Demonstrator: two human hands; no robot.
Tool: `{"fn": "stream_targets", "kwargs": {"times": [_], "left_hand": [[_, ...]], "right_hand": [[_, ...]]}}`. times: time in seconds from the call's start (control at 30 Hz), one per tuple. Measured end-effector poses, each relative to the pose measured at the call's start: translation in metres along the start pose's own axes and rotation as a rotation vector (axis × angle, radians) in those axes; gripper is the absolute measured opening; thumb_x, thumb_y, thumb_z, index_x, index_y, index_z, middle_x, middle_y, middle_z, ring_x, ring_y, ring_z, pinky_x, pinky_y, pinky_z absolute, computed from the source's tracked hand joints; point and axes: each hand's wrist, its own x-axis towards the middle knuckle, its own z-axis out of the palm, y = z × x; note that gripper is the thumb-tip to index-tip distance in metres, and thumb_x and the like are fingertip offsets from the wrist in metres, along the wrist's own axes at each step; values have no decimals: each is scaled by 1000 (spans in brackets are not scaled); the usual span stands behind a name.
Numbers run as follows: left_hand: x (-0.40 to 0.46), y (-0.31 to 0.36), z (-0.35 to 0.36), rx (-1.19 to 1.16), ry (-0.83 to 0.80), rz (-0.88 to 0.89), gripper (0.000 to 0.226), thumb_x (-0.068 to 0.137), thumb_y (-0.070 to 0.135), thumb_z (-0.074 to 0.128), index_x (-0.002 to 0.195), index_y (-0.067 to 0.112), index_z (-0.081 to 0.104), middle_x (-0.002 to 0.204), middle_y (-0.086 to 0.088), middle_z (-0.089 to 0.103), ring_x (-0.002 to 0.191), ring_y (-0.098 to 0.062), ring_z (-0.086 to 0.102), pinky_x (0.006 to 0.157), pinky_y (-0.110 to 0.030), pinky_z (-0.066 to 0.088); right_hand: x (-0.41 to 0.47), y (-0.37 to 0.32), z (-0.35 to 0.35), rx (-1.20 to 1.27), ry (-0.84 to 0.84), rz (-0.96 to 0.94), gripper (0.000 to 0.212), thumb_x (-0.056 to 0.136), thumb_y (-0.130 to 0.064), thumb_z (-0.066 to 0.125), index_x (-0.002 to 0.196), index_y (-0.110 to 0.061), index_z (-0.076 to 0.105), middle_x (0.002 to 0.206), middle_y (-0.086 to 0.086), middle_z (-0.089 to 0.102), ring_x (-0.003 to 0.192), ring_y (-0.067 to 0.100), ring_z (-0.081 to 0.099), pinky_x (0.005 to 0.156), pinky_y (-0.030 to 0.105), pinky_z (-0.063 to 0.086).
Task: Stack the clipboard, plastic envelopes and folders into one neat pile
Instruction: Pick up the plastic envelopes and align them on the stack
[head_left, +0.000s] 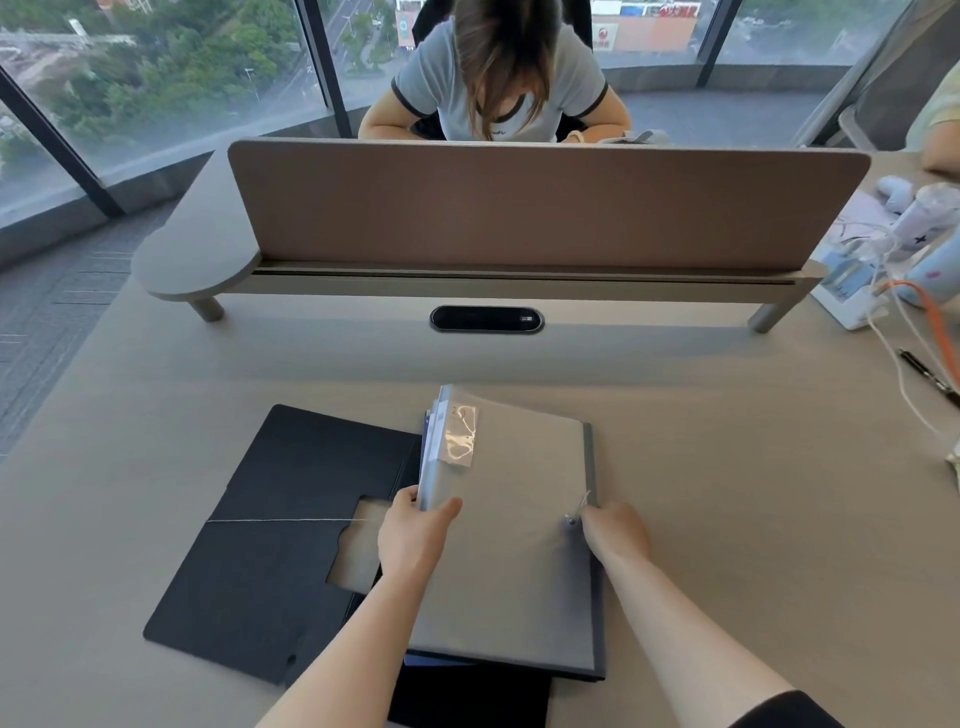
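A grey translucent plastic envelope (519, 519) with a string tie lies on top of a pile of folders and envelopes in the middle of the table. My left hand (413, 532) grips the pile's left edge, thumb on top. My right hand (615, 530) holds the right edge near the string button. Blue and dark edges of lower items (600, 623) show under the grey envelope. A dark flat folder (270, 519) with a cut-out window and a thin white string across it lies to the left, partly under the pile.
A brown desk divider (545, 208) on a raised shelf stands at the back, with a person seated behind it. A black cable grommet (485, 318) sits below it. Cables, a pen (930, 376) and devices clutter the right edge.
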Motion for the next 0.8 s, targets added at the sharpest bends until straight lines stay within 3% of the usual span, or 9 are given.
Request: {"fn": "stream_targets", "kwargs": {"times": [0.13,0.27,0.37,0.47,0.6,0.73,0.8], "left_hand": [[-2,-1,9,-54,-53,2,41,75,32,75,111,23,58,96,4,70,84,-18,70,80,-42,59],[-7,-2,22,-86,-102,2,39,77,29,75,111,24,57,97,3,70,86,-19,70,83,-44,59],[-13,-2,33,-106,-152,11,41,77,28,75,114,25,57,100,2,70,90,-20,70,87,-47,58],[-18,-3,49,-115,-198,37,47,80,28,74,122,24,56,105,5,68,94,-18,68,90,-46,57],[-26,-2,68,-96,-247,89,57,83,26,73,136,22,51,116,3,63,97,-14,66,88,-38,56],[-33,-1,77,2,-315,172,59,85,23,71,139,20,48,111,11,59,92,-2,60,70,-18,49],[-36,-1,78,82,-351,214,62,86,26,71,143,19,46,119,12,58,98,-2,59,77,-20,52]], "right_hand": [[7,7,-10,37,27,37,33,91,-27,57,101,2,69,98,18,68,97,36,65,71,29,41],[15,15,-23,80,31,52,30,91,-30,60,73,-7,68,91,13,66,84,31,60,71,30,42],[20,18,-36,83,57,57,32,89,-29,61,94,-1,73,100,18,71,87,34,63,70,30,42],[24,23,-53,79,86,59,31,90,-28,59,92,0,72,91,17,66,95,37,65,71,30,41],[31,32,-69,63,106,25,38,84,-37,60,89,-1,73,93,19,73,91,35,68,70,32,45],[35,40,-78,37,131,0,35,83,-36,63,91,-3,71,89,17,73,89,34,69,68,32,45],[38,43,-82,28,152,1,37,82,-36,64,96,-2,70,94,19,72,92,35,69,70,33,45]]}}
